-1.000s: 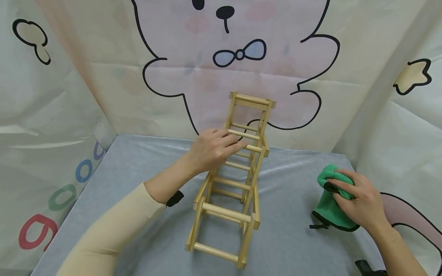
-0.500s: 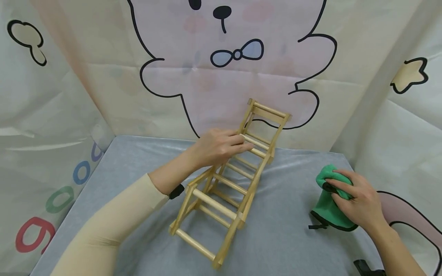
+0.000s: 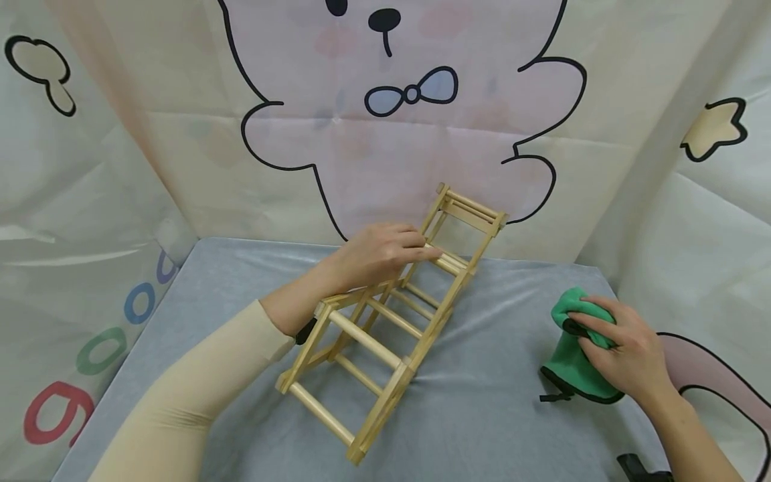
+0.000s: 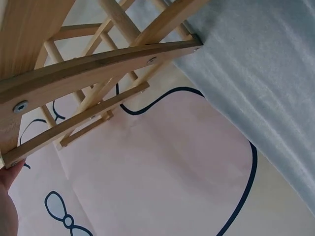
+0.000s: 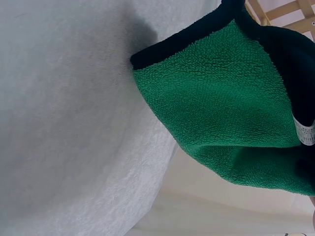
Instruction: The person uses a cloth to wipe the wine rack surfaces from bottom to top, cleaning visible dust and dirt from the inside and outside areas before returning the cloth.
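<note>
Now the wooden frame slants across the middle of the grey-blue tabletop cover, near end to the left and far end to the right, before the printed back panel. Compared with a second ago, it has swung round from a nearly straight line, and its far end sits lower in the head view. The left hand has its fingers bent about the frame's upper part, apparently gripping it. The right hand has hardly moved; its fingers are curled around a bunched green cloth, well apart from the wood. So the work at this instant seems to lie in turning the frame (the cloth merely waits), and the new slant probably brings different rails within easier reach.

Some things stay unclear. The left palm hides part of the rails, and its thumb is out of sight in the head view. Whether the frame's near end touches the cover cannot be told. Print on the cloth's white label is too small to read, and a black object is cut off at the lower edge.
</note>
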### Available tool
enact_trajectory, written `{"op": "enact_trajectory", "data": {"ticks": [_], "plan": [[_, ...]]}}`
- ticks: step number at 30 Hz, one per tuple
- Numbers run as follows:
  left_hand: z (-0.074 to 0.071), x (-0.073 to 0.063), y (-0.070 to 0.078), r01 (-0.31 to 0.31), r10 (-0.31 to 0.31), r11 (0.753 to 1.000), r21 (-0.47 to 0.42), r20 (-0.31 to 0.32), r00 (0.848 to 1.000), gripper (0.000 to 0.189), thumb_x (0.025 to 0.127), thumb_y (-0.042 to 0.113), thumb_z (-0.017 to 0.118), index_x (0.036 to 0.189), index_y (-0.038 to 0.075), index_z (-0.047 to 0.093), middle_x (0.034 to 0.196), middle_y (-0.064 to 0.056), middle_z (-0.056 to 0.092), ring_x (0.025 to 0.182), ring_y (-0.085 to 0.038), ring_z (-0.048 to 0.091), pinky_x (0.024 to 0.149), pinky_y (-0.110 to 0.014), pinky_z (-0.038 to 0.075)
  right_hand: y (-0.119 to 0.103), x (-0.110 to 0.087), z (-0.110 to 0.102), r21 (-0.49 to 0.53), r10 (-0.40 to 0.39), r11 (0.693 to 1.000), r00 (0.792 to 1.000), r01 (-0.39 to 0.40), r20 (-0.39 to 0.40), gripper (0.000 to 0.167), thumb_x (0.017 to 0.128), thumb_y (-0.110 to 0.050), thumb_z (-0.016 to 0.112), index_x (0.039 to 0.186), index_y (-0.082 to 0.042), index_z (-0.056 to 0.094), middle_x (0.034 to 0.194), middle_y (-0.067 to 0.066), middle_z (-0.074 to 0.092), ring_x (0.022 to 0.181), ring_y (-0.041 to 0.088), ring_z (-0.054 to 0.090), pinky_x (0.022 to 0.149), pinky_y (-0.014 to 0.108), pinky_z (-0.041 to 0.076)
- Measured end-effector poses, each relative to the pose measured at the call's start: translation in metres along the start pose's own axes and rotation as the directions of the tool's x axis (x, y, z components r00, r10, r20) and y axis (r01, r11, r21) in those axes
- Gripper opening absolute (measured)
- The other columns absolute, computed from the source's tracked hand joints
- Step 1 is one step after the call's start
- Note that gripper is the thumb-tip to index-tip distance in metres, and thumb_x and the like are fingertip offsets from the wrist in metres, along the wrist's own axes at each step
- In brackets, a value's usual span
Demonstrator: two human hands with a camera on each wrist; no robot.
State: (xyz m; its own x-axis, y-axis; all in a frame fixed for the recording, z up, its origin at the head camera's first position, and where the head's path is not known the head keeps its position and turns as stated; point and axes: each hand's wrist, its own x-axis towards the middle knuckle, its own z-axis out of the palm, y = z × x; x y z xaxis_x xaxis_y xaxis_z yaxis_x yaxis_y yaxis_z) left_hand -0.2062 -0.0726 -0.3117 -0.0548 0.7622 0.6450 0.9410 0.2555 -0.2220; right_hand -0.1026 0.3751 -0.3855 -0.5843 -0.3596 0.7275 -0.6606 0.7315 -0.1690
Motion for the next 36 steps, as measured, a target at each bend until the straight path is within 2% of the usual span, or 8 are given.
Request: {"op": "enact_trajectory", "data": {"ticks": [6, 11, 14, 17, 20, 27, 32, 36], "plan": [[-0.022, -0.005, 0.003, 0.061, -0.058, 0.995, 0.073, -0.044, 0.997, 0.025, 0.095, -0.001, 0.074, 0.118, 0.009, 0.072, 0.095, -0.008, 0.067, 0.079, -0.021, 0.063, 0.061, -0.029, 0.054, -0.002, 0.001, -0.004, -0.003, 0.011, 1.000, 1.000, -0.011, 0.024, 0.060, 0.103, -0.057, 0.053, 0.096, -0.004, 0.082, 0.119, 0.024, 0.070, 0.125, 0.003, 0.052, 0.105, 0.006, 0.031], [-0.057, -0.030, 0.015, 0.196, -0.200, 0.980, -0.041, -0.120, 0.972, 0.032, 0.090, -0.003, 0.078, 0.121, 0.004, 0.072, 0.101, -0.014, 0.070, 0.080, -0.028, 0.066, 0.061, -0.036, 0.056, -0.001, 0.001, 0.000, 0.004, -0.004, 1.000, 1.000, 0.004, -0.002, 0.059, 0.102, -0.057, 0.054, 0.094, -0.005, 0.082, 0.118, 0.021, 0.071, 0.122, 0.005, 0.054, 0.105, 0.006, 0.031], [-0.078, -0.046, 0.029, 0.261, -0.275, 0.958, -0.122, -0.123, 0.953, 0.024, 0.100, 0.008, 0.071, 0.122, 0.001, 0.075, 0.107, -0.015, 0.072, 0.089, -0.030, 0.068, 0.066, -0.038, 0.056, -0.001, 0.002, 0.001, 0.000, -0.003, 1.000, 1.000, 0.003, -0.003, 0.060, 0.102, -0.058, 0.054, 0.094, -0.005, 0.082, 0.117, 0.022, 0.071, 0.123, 0.003, 0.054, 0.105, 0.006, 0.031], [-0.092, -0.056, 0.046, 0.260, -0.282, 0.954, -0.152, -0.151, 0.948, 0.033, 0.109, 0.026, 0.059, 0.122, 0.000, 0.075, 0.110, -0.015, 0.073, 0.091, -0.030, 0.068, 0.070, -0.041, 0.057, -0.002, 0.003, 0.001, -0.001, 0.007, 1.000, 1.000, -0.007, 0.014, 0.061, 0.103, -0.058, 0.053, 0.095, -0.005, 0.082, 0.119, 0.022, 0.071, 0.126, -0.001, 0.050, 0.105, 0.005, 0.031], [-0.098, -0.062, 0.064, 0.227, -0.250, 0.963, -0.146, -0.162, 0.955, 0.039, 0.109, 0.034, 0.056, 0.120, 0.002, 0.076, 0.108, -0.013, 0.074, 0.093, -0.030, 0.070, 0.076, -0.043, 0.061, -0.004, 0.004, 0.002, 0.004, 0.009, 1.000, 1.000, -0.009, 0.017, 0.061, 0.102, -0.058, 0.053, 0.095, -0.005, 0.082, 0.120, 0.021, 0.071, 0.129, -0.003, 0.048, 0.105, 0.006, 0.031], [-0.099, -0.064, 0.094, 0.184, -0.189, 0.980, -0.076, -0.055, 0.980, 0.021, 0.098, 0.007, 0.062, 0.109, 0.013, 0.079, 0.092, -0.005, 0.070, 0.087, -0.026, 0.068, 0.070, -0.033, 0.061, -0.006, 0.007, 0.003, 0.042, -0.022, 0.999, 1.000, 0.021, 0.011, 0.059, 0.103, -0.054, 0.054, 0.095, -0.003, 0.082, 0.116, 0.026, 0.070, 0.132, -0.005, 0.046, 0.110, 0.011, 0.032], [-0.101, -0.063, 0.106, 0.212, -0.212, 0.977, -0.002, 0.054, 0.976, 0.036, 0.085, -0.013, 0.063, 0.105, 0.012, 0.080, 0.092, -0.005, 0.069, 0.088, -0.024, 0.065, 0.074, -0.029, 0.059, -0.010, 0.007, -0.001, 0.034, -0.006, 0.999, 0.999, 0.004, 0.034, 0.059, 0.104, -0.054, 0.053, 0.096, -0.003, 0.082, 0.117, 0.026, 0.069, 0.132, -0.006, 0.044, 0.109, 0.009, 0.031], [-0.101, -0.063, 0.109, 0.215, -0.216, 0.976, 0.027, 0.056, 0.975, 0.035, 0.087, -0.018, 0.063, 0.104, 0.009, 0.077, 0.091, -0.006, 0.065, 0.086, -0.024, 0.063, 0.072, -0.029, 0.058, -0.012, 0.006, -0.003, 0.025, 0.012, 1.000, 0.999, -0.013, 0.050, 0.059, 0.104, -0.054, 0.052, 0.096, -0.004, 0.082, 0.119, 0.024, 0.070, 0.130, -0.004, 0.046, 0.108, 0.009, 0.032]]}}
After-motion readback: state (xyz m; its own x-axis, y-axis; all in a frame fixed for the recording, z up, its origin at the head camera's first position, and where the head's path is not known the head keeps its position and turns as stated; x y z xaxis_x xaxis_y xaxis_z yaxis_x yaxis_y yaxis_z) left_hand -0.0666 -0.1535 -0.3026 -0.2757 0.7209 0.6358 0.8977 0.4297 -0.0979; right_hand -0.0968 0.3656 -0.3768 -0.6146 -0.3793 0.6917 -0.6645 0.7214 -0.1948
